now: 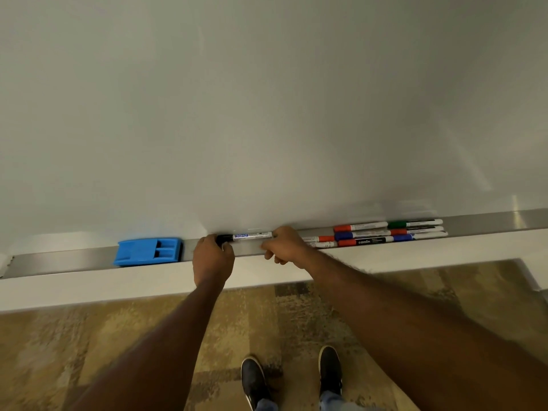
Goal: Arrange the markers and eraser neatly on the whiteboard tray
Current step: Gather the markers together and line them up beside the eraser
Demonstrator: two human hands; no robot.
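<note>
Big glossy white whiteboard (pixel 267 114) filling most of the view. Along its bottom edge, one long brushed-silver metal tray (pixel 74 259). Toward the left of that tray, one chunky blue plastic eraser (pixel 148 251), lying flat and well apart from everything else. Over on the right, a bunch of slim markers with red, blue and green caps (pixel 385 234), lying lengthwise in touching rows; counted eight, but partly hidden behind the right hand (pixel 286 247), so could be off by one. Between eraser and bunch, one more: a white marker with a black cap (pixel 252 235), held level at the back of the tray, right by the board; can't tell whether resting or just lifted. Left hand (pixel 213 256) with fingers (pixel 227 248) curled round the cap end, right hand pinching the tail end. Looks like mid-placement of the last stray. Next up, probably: sliding it right to meet the bunch, keeping it parallel, then letting go.
</note>
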